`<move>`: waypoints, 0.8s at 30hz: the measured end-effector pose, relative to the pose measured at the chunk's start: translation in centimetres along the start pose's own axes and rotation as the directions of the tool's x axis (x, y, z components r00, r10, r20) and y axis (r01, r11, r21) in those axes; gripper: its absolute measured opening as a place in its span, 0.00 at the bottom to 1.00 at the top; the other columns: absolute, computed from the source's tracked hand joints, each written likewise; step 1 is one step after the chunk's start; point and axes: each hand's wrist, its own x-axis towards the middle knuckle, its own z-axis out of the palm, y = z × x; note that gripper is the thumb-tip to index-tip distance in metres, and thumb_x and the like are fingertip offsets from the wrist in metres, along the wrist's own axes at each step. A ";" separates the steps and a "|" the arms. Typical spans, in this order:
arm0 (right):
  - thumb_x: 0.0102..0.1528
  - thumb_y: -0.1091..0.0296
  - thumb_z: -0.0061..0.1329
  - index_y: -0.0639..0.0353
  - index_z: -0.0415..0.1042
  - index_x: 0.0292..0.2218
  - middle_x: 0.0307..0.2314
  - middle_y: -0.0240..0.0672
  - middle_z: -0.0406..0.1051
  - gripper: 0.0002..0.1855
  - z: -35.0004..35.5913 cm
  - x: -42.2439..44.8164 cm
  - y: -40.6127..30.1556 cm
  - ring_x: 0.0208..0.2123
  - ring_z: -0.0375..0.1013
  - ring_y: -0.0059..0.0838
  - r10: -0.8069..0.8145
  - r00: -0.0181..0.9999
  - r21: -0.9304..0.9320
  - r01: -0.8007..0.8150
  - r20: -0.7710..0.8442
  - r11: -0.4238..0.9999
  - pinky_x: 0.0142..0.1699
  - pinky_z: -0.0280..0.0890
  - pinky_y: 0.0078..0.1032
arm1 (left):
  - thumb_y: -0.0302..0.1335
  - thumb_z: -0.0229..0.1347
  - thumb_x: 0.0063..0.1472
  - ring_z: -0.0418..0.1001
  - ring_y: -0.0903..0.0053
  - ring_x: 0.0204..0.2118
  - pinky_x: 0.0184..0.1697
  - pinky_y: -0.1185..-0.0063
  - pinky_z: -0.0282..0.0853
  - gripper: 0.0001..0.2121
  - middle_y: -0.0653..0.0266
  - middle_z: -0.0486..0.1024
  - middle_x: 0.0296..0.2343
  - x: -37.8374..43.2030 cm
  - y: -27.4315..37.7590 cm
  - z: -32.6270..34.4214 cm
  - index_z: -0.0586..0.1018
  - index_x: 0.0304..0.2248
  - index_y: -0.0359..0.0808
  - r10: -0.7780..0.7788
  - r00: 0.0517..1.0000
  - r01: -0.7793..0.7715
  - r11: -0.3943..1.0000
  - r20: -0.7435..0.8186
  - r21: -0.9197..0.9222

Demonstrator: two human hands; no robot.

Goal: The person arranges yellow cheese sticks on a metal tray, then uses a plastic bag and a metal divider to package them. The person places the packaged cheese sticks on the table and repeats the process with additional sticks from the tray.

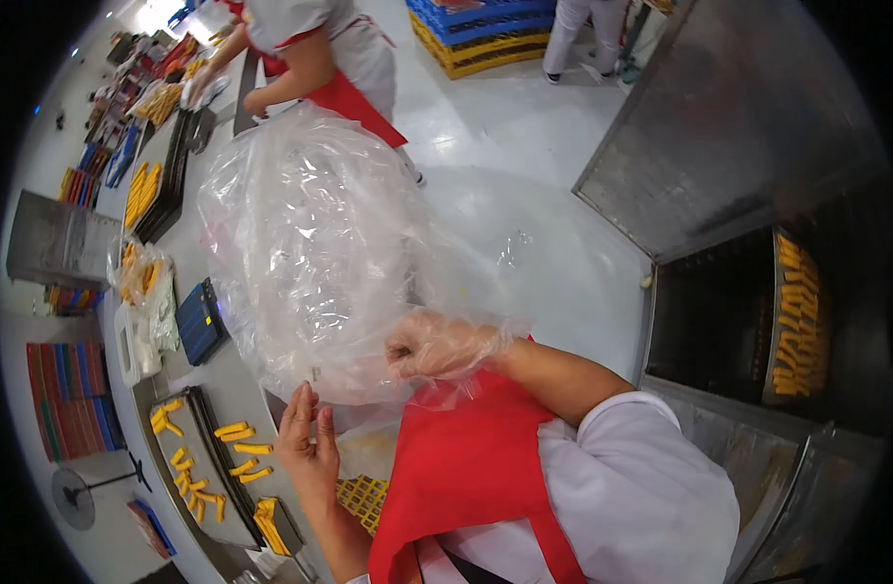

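Observation:
A large clear plastic bag, puffed up and creased, spreads in front of me beside the worktable. My right hand wears a clear plastic glove and is closed in a fist on the bag's near edge. My left hand looks bare, fingers straight and thumb apart. Its fingertips are by the bag's lower edge; whether they touch is unclear. Left of that hand, a dark tray holds yellow stick-shaped food pieces. More yellow pieces lie on the steel worktable.
A yellow crate is below my left forearm. A blue digital scale and bagged yellow pieces occupy the table. A co-worker works ahead. At right, an open metal door adjoins a cabinet holding a loaded tray.

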 end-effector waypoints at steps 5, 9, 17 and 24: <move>0.51 0.64 0.55 0.65 0.74 0.27 0.20 0.32 0.71 0.12 2.4 -3.7 2.8 0.23 0.67 0.21 0.188 0.966 0.173 -0.158 -0.176 0.972 0.30 0.63 0.25 | 0.19 0.56 0.60 0.73 0.54 0.51 0.50 0.71 0.71 0.22 0.45 0.70 0.51 -0.8 0.4 3.0 0.71 0.54 0.33 0.145 0.973 -0.178 0.966 0.178 0.185; 0.49 0.62 0.54 0.66 0.75 0.27 0.21 0.36 0.73 0.13 4.5 -7.5 3.8 0.25 0.71 0.25 0.312 0.911 0.195 -0.266 -0.269 0.944 0.32 0.65 0.28 | 0.18 0.56 0.59 0.72 0.50 0.50 0.48 0.68 0.72 0.24 0.45 0.69 0.52 -2.2 0.1 4.7 0.70 0.56 0.35 0.267 0.931 -0.309 0.939 0.247 0.149; 0.51 0.55 0.56 0.66 0.77 0.36 0.28 0.41 0.76 0.20 7.2 -13.0 5.0 0.30 0.73 0.27 0.429 0.845 0.113 -0.415 -0.319 0.903 0.39 0.68 0.25 | 0.19 0.53 0.61 0.75 0.71 0.33 0.35 0.78 0.75 0.02 0.54 0.74 0.40 -4.0 -2.6 9.3 0.74 0.33 0.29 0.047 0.958 -0.020 0.995 0.283 -0.095; 0.55 0.57 0.57 0.68 0.76 0.44 0.41 0.37 0.75 0.22 5.4 -20.7 8.9 0.43 0.74 0.26 0.693 0.683 0.648 -0.424 -0.230 0.633 0.49 0.68 0.25 | 0.24 0.48 0.68 0.72 0.81 0.34 0.32 0.82 0.74 0.05 0.61 0.68 0.43 -3.9 -3.8 13.0 0.72 0.34 0.31 -0.134 0.895 0.274 0.918 0.426 -0.287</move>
